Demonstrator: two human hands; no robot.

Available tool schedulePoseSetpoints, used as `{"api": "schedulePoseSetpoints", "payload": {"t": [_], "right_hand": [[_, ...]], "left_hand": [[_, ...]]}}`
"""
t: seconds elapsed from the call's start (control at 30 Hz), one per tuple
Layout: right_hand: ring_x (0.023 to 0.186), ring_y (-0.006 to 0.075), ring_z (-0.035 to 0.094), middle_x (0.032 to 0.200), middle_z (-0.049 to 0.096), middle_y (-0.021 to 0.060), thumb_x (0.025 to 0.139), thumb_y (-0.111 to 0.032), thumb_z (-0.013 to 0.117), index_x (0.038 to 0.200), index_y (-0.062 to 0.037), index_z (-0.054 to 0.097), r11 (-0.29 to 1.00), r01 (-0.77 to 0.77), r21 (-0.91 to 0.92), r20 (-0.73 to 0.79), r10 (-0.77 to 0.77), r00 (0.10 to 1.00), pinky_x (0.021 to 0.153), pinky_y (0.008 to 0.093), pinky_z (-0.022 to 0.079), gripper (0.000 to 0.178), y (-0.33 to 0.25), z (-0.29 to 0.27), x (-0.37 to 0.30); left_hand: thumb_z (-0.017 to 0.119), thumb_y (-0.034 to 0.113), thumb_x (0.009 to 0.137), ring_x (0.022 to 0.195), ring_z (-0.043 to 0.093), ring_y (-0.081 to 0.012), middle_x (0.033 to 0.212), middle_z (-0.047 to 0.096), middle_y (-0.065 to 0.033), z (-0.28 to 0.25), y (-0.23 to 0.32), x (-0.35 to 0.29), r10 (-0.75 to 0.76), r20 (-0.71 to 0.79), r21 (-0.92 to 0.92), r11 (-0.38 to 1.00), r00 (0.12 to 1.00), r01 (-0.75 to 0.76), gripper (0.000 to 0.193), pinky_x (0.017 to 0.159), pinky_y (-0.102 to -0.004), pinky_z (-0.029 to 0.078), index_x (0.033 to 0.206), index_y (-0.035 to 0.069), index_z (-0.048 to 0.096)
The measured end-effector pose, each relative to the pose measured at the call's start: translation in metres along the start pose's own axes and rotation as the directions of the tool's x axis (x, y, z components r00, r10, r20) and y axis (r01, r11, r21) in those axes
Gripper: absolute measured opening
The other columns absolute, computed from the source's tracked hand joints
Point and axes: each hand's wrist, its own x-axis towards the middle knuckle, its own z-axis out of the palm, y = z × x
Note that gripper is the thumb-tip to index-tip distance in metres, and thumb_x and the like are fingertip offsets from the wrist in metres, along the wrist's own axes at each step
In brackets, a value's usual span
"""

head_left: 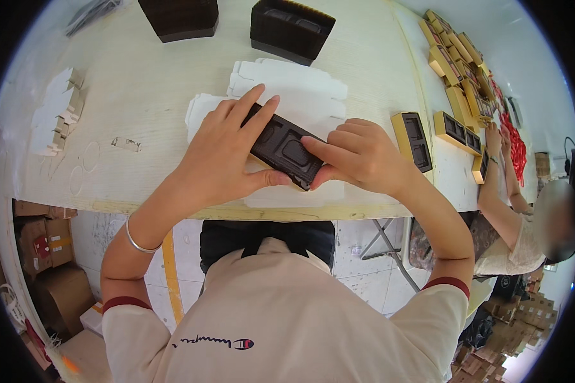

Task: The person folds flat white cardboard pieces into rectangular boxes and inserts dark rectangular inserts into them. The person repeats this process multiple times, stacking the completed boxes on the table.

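Observation:
A black plastic tray (pixel 293 150) with moulded compartments lies tilted between my hands, and a thin gold box edge shows along its near side. My left hand (pixel 220 153) grips its left part, fingers over the far edge and thumb at the near edge. With the index finger on the tray's top and the thumb at its near corner, my right hand (pixel 364 156) pinches the right end. Beneath are flat white cardboard blanks (pixel 294 80). Right of my right hand stands a gold box (pixel 398 127) with a black tray inside.
Two stacks of black trays (pixel 180 19) (pixel 287 35) stand at the far side. Folded white card pieces (pixel 54 121) lie at left. Along the right are gold boxes (pixel 460 108), red ribbons (pixel 516 150) and a co-worker's hands (pixel 494 137). The table's near edge (pixel 172 210) runs before me.

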Motion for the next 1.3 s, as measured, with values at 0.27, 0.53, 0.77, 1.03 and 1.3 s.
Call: {"api": "schedulePoseSetpoints", "payload": {"t": [0.27,0.53,0.77,1.03,1.3], "right_hand": [[0.063,0.0236,0.053,0.07,0.051,0.0063,0.074,-0.016,0.072,0.112,-0.0017,0.062,0.987,0.098,-0.131,0.11,-0.084,0.99,0.058,0.034,0.044,0.042,-0.009,-0.005,0.006],[0.072,0.0247,0.06,0.077,0.059,0.0087,0.074,-0.007,0.064,0.112,-0.0024,0.061,0.995,-0.068,0.079,0.249,0.046,0.968,0.064,0.0353,0.049,0.039,-0.004,-0.018,0.005],[0.076,0.0264,0.061,0.08,0.058,0.0107,0.079,-0.014,0.064,0.113,-0.0007,0.061,0.996,0.078,-0.04,0.446,-0.052,0.894,0.064,0.0356,0.05,0.037,0.002,-0.021,0.016],[0.124,0.0373,0.044,0.139,0.041,0.0259,0.082,-0.061,0.05,0.123,0.0067,0.054,0.951,-0.186,-0.247,0.128,0.222,0.967,0.099,0.0429,0.039,0.08,-0.047,0.019,-0.014],[0.112,0.0365,0.053,0.124,0.053,0.0207,0.076,-0.018,0.075,0.109,-0.0016,0.064,0.917,-0.253,0.308,-0.265,0.338,0.903,0.09,0.0427,0.046,0.039,-0.044,0.029,-0.021]], "left_hand": [[0.079,0.047,0.067,0.135,0.029,-0.0405,0.149,0.033,-0.0152,-0.004,0.011,0.003,0.065,0.046,0.028,0.997,0.997,-0.067,0.092,0.109,-0.0474,0.03,0.142,0.009,0.04],[0.079,0.045,0.066,0.136,0.028,-0.0409,0.15,0.032,-0.0151,-0.011,0.015,0.008,0.056,0.102,0.087,0.994,0.993,-0.065,0.092,0.109,-0.0478,0.031,0.143,0.012,0.039],[0.081,0.048,0.061,0.137,0.027,-0.04,0.152,0.029,-0.0147,-0.018,-0.002,0.014,0.157,0.202,0.038,0.985,0.967,-0.168,0.101,0.109,-0.0488,0.031,0.145,0.013,0.037],[0.079,0.054,0.057,0.138,0.026,-0.0388,0.15,0.03,-0.0143,-0.006,0.003,0.008,0.163,0.122,0.286,0.939,0.979,-0.192,0.103,0.113,-0.0565,0.02,0.144,0.015,0.038],[0.079,0.05,0.06,0.13,0.036,-0.0367,0.138,0.043,-0.0134,0.0,-0.002,0.004,0.2,0.06,0.239,0.948,0.978,-0.209,0.094,0.106,-0.0499,0.031,0.14,0.016,0.044]]}}
